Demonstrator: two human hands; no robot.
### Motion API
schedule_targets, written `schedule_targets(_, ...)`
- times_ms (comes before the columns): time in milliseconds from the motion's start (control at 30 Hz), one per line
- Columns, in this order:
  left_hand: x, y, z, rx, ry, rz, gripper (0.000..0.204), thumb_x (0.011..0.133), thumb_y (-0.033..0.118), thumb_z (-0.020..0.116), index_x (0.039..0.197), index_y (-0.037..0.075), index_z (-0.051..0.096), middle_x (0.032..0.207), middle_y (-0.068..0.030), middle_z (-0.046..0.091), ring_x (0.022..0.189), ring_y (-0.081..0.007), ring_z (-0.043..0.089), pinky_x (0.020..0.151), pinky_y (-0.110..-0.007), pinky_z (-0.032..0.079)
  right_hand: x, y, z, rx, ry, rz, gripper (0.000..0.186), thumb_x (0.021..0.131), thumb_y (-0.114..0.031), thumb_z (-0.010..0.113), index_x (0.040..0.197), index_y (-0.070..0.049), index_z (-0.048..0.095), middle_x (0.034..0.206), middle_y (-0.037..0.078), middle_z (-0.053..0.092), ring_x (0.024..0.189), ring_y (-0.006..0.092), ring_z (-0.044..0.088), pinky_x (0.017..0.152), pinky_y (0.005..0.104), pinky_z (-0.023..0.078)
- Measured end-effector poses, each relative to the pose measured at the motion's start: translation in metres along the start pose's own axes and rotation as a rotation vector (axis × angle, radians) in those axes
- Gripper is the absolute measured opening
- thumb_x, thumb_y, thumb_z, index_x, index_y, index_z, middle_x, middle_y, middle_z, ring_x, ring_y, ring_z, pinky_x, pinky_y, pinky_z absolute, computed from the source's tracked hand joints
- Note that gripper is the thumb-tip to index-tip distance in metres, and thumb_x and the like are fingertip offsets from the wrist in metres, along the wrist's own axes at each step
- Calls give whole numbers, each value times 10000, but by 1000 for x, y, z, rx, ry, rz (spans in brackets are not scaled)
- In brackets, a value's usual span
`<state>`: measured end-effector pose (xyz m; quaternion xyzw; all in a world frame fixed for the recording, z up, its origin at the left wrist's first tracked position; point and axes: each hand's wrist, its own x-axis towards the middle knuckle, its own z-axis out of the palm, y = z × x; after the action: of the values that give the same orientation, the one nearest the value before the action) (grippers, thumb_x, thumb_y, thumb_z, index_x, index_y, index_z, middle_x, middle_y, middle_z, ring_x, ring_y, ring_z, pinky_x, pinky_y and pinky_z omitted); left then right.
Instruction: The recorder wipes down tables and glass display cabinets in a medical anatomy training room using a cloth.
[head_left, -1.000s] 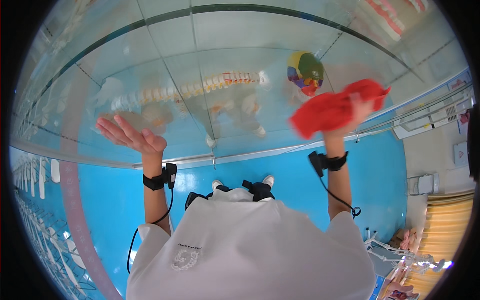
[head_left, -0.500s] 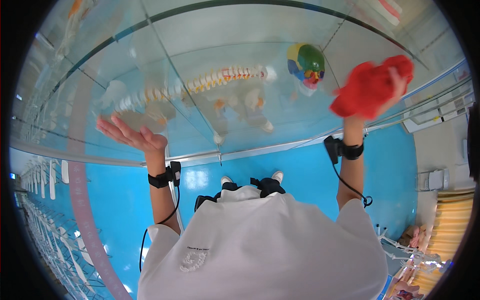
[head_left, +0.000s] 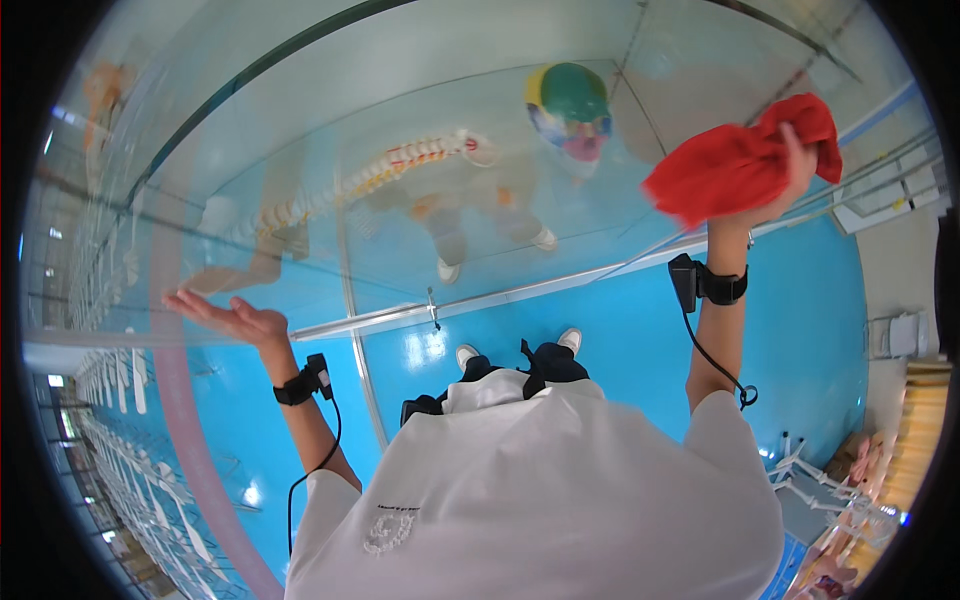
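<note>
My right hand point(head_left: 785, 190) grips a bunched red cloth point(head_left: 720, 168) against or just in front of a glass pane point(head_left: 640, 225) of a display case; whether the cloth touches the glass I cannot tell. My left hand point(head_left: 235, 320) is open, its fingers stretched out beside the glass at the left, with nothing in it. Behind the glass lie a spine model point(head_left: 410, 158) and a skull model point(head_left: 572, 105) with green, yellow, blue and red parts, both slightly blurred. A small lock or key point(head_left: 433, 310) sits on the metal edge of the case.
The metal frame point(head_left: 520, 290) of the case runs across in front of me, above a blue floor point(head_left: 800, 330). Rows of chairs point(head_left: 165, 500) stand at the left. Toward the lower right are a skeleton model point(head_left: 815, 480) and a yellow curtain point(head_left: 905, 460); a grey chair point(head_left: 893, 338) stands at the far right.
The view has turned, so the spine and skull models sit further left. My left hand has shifted left and lower. My right hand keeps the cloth, which has moved slightly right and spread wider.
</note>
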<state>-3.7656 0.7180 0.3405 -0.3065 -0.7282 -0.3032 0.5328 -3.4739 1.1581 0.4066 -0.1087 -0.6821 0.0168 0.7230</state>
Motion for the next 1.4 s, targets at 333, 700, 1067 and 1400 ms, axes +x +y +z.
schedule_targets(333,9,13,6,-95,116,-165,703,936,510,429,1403,-1,303,1503,-214,220,1410,-357,188,1141,-533,130,-163,10,-17,56,-148,230,359,761,-167,640,1091,-40,581,1183,186,521,1077,409,496,949,458,363)
schedule_targets(700,25,28,8,-218,128,-349,659,955,420,415,1415,-34,287,1425,-207,340,1318,-333,346,1089,-490,280,-72,36,-1,32,-35,251,335,699,-89,673,1024,-57,596,1071,164,537,931,337,541,836,424,418)
schedule_targets(1067,19,77,-10,-38,-39,-187,693,970,508,253,1394,-22,395,1475,-219,298,1367,-356,278,1106,-493,218,-35,-174,108,138,42,-155,303,705,-227,681,999,-245,607,1175,-38,634,950,169,585,791,304,430)
schedule_targets(1400,-27,14,-48,-14,-127,-329,642,995,464,209,1405,7,398,1486,-204,307,1364,-361,307,1100,-477,233,-108,-249,149,266,-569,-789,273,781,-166,635,1034,-244,571,1161,-71,611,1196,181,534,817,269,460)
